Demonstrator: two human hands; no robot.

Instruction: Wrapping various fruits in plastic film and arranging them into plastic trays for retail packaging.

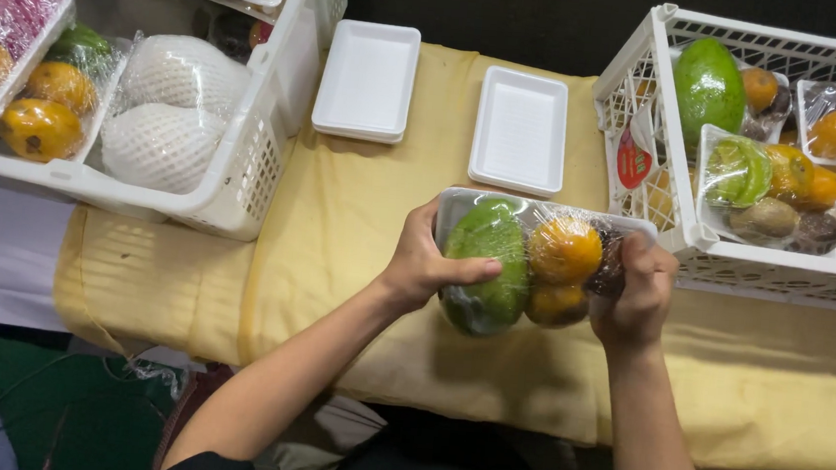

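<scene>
Left hand [428, 264] grasps film-wrapped white foam tray of green and orange fruit [525, 263]; right hand [638, 294] grips its opposite end | tray held above yellow-clothed table [359, 220], beside white plastic crate [676, 235]

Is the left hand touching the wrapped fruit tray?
Touching. The head view shows the left hand gripping the wrapped fruit tray, its thumb lying across the green fruit under the film.

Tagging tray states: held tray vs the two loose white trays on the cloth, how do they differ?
The held tray is filled with a green fruit and orange fruits; the loose trays hold nothing. The held tray is film-wrapped; the loose trays are bare. The held tray is gripped by the left hand and right hand; the loose trays lie flat on the yellow cloth. All are white rectangles.
</scene>
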